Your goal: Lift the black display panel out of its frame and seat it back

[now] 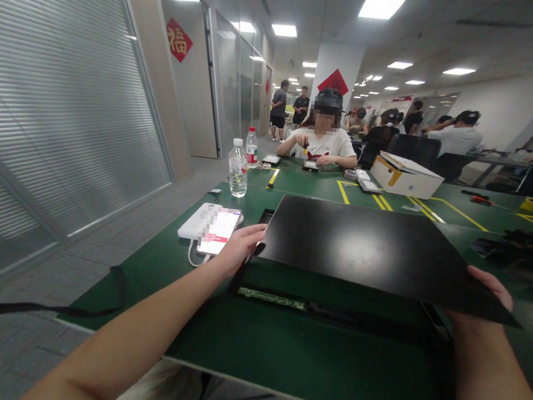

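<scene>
In the head view, I noted the panel (358, 242) over the black frame (368, 321) on the tabletop (315, 366); whether its far edge touched the frame, I could not tell. The left grip (245, 242) was closed on its left edge, the right grip (490, 288) on its right. I judged it thin, stiff, fairly light, probably fragile and slick-faced, best held by opposite edges.

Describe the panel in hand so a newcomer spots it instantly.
Find the green table. Above its near part, the left hand and right hand hold a black rectangular panel. Unlike the open black frame beneath, its face is unbroken and shiny.
</scene>
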{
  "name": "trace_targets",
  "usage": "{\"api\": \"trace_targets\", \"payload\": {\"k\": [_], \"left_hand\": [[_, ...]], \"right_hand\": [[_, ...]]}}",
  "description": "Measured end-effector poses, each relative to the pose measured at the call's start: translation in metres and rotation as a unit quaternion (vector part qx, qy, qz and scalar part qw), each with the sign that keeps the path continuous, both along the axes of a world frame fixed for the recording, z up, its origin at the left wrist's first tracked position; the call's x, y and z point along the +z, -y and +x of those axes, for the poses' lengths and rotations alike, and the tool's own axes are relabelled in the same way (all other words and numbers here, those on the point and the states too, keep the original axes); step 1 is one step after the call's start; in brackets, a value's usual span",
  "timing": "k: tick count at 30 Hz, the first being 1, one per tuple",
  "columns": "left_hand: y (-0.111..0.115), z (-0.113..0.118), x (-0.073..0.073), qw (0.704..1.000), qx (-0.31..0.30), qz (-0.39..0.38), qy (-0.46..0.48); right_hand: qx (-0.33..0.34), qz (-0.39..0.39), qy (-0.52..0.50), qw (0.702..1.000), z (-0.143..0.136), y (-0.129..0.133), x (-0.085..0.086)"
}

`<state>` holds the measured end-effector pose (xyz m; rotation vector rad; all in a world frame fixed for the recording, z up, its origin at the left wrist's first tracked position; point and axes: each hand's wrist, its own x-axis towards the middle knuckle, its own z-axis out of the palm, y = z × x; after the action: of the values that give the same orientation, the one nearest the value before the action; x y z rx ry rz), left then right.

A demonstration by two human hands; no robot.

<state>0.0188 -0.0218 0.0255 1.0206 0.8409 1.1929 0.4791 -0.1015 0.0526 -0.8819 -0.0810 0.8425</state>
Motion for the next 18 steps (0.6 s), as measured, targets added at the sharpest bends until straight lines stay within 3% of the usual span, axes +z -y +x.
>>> {"api": "trace_targets", "payload": {"k": [3, 7, 13, 18], "left_hand": [[-0.002, -0.001, 0.0, 0.999, 0.024, -0.021, -0.014], [-0.001, -0.003, 0.002, 1.0, 0.007, -0.012, -0.006], [0.001, -0.007, 0.005, 1.0, -0.028, 0.0, -0.007], [0.002, -0.007, 0.006, 0.999, -0.03, 0.01, -0.021]], "right_hand": [[-0.012, 0.026, -0.012, 1.0, -0.012, 0.002, 0.005], [-0.051, 0.07, 0.008, 0.996, -0.022, -0.001, 0.005], [-0.127, 0.148, 0.015, 0.981, -0.008, -0.011, -0.005], [-0.189, 0.167, 0.007, 0.968, 0.0, -0.014, -0.004]]}}
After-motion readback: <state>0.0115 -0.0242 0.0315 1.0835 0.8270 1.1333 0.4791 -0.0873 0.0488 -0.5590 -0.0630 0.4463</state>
